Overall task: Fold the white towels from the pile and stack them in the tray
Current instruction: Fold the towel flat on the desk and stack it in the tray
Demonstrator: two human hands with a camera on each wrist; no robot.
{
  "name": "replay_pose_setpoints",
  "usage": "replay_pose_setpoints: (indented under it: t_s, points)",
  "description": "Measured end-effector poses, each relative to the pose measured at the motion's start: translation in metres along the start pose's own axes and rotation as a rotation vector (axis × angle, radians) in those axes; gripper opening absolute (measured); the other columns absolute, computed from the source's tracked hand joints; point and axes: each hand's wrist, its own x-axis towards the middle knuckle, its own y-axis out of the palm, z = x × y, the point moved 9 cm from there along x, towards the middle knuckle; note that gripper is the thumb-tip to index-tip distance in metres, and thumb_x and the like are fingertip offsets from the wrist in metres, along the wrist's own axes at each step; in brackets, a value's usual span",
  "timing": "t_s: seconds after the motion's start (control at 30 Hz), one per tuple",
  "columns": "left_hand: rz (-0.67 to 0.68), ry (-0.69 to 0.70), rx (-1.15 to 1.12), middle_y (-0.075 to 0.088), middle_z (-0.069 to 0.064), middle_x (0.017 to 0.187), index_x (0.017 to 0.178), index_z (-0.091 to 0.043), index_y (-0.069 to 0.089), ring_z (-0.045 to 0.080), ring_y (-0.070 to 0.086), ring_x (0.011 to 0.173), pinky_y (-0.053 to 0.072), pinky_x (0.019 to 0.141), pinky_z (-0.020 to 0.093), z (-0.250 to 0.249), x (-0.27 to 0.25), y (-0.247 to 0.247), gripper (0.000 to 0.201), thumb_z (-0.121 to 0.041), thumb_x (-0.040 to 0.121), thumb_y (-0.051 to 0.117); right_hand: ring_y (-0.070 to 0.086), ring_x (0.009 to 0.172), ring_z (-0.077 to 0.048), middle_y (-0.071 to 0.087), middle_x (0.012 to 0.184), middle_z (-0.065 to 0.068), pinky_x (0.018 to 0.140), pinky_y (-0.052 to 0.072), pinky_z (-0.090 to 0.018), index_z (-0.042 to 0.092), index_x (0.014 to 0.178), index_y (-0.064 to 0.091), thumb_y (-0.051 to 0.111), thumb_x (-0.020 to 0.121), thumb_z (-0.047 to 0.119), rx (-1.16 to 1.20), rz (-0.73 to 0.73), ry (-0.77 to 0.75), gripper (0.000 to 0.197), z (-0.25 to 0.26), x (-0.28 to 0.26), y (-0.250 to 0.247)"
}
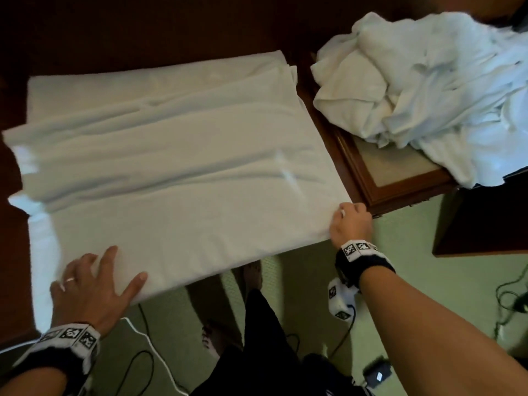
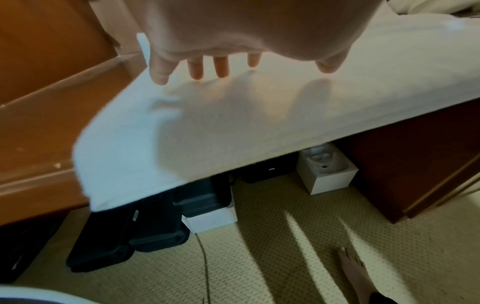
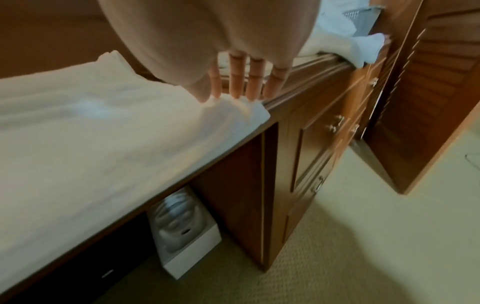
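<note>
A: Where is the towel?

B: The white towel (image 1: 177, 167) lies spread across the dark tabletop (image 1: 143, 32), long creases running left to right, its near edge at the tabletop's near edge and its left end drooping over the side.

A: And the hands?

B: The left hand (image 1: 94, 290) rests flat on the towel's near left part, fingers (image 2: 197, 70) straight and spread. The right hand (image 1: 350, 224) is at the near right corner; its fingers (image 3: 255, 82) point down side by side, and with the thumb they pinch the corner.

A: The rest of the towels?

B: The pile (image 1: 428, 81), crumpled, sits to the far right, partly over a wooden tray (image 1: 400, 181) just beside the spread towel.

A: Anything below?

B: Green carpet (image 1: 400, 267), a bare foot (image 2: 355, 273), and black cases (image 2: 130, 232) and a white box (image 2: 330, 181) under the tabletop.
</note>
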Motion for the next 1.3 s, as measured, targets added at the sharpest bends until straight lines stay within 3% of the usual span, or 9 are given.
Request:
replay_pose_setpoints:
  t_s: [0.2,0.37,0.47,0.63,0.77,0.87,0.97,1.13,1.3]
  points:
    - [-0.028,-0.005,-0.021,0.030,0.020,0.150,0.151,-0.031,0.032,0.045,0.029,0.137,0.036,0.107,0.064,-0.015,0.007,-0.007,0.106,-0.093,0.067,0.020,0.057,0.109,-0.037,0.061,0.117,-0.014,0.091,0.049,-0.043,0.012,0.111,0.059,0.055,0.091,0.022,-0.118,0.293,0.130,0.022,-0.001,0.036,0.000]
    - [-0.054,0.081,0.024,0.029,0.018,0.153,0.150,-0.029,0.035,0.044,0.027,0.140,0.036,0.104,0.068,-0.028,0.008,-0.009,0.099,-0.091,0.073,0.023,0.057,0.079,-0.029,0.062,0.093,-0.010,0.070,0.043,-0.033,0.012,0.097,0.059,0.056,0.091,0.020,0.218,0.111,0.035,0.011,0.011,0.046,-0.039]
    - [-0.050,0.084,0.017,0.027,0.015,0.156,0.151,-0.031,0.034,0.042,0.025,0.142,0.034,0.104,0.069,-0.029,0.004,-0.004,0.100,-0.092,0.072,0.024,0.058,0.086,-0.026,0.059,0.098,-0.005,0.076,0.049,-0.037,0.015,0.108,0.055,0.054,0.098,0.017,0.238,0.060,-0.019,0.011,0.001,0.044,-0.044]
    - [-0.068,0.073,0.021,0.039,0.018,0.142,0.146,-0.029,0.039,0.044,0.034,0.132,0.039,0.103,0.063,-0.030,0.001,-0.010,0.104,-0.094,0.066,0.032,0.053,0.106,-0.039,0.053,0.121,-0.017,0.083,0.045,-0.042,0.010,0.114,0.054,0.056,0.091,0.009,-0.117,0.128,0.002,0.023,-0.025,0.033,-0.013]
    - [-0.143,0.091,-0.032,0.047,0.022,0.131,0.139,-0.019,0.051,0.046,0.041,0.124,0.037,0.107,0.060,-0.031,0.010,-0.031,0.095,-0.085,0.072,0.036,0.049,0.110,-0.037,0.052,0.126,-0.014,0.084,0.044,-0.048,0.012,0.120,0.059,0.063,0.080,0.013,-0.226,-0.041,-0.327,0.040,0.051,0.023,-0.013]
    - [-0.185,0.147,-0.016,0.043,0.025,0.141,0.143,-0.017,0.051,0.048,0.040,0.128,0.034,0.108,0.062,-0.042,0.028,-0.044,0.091,-0.077,0.076,0.038,0.042,0.130,-0.038,0.043,0.148,-0.012,0.098,0.043,-0.052,0.019,0.135,0.053,0.058,0.090,0.027,-0.217,0.075,-0.615,0.045,0.115,0.019,0.014]
    - [-0.124,0.080,0.005,0.035,0.018,0.151,0.151,-0.028,0.039,0.047,0.034,0.133,0.035,0.106,0.063,-0.039,0.053,-0.050,0.094,-0.083,0.075,0.032,0.016,0.147,-0.033,0.014,0.164,-0.003,0.111,0.029,-0.053,0.033,0.151,0.029,0.041,0.099,0.043,-0.268,0.300,-0.446,0.054,0.115,0.053,0.040]
    - [-0.142,0.075,-0.001,0.050,0.020,0.127,0.136,-0.016,0.055,0.048,0.050,0.112,0.049,0.087,0.063,-0.049,0.081,-0.069,0.089,-0.080,0.077,0.033,0.048,0.114,-0.040,0.050,0.125,-0.016,0.088,0.046,-0.046,0.007,0.115,0.059,0.046,0.097,0.019,-0.202,0.124,-0.307,0.026,0.132,0.118,0.007]
    - [-0.172,0.067,-0.040,0.045,0.019,0.137,0.139,-0.021,0.049,0.050,0.046,0.120,0.046,0.094,0.066,-0.070,0.105,-0.078,0.084,-0.077,0.077,0.037,0.052,0.117,-0.037,0.054,0.130,-0.016,0.093,0.042,-0.037,0.007,0.125,0.054,0.055,0.094,0.020,-0.025,0.250,-0.076,0.034,0.139,0.183,0.001]
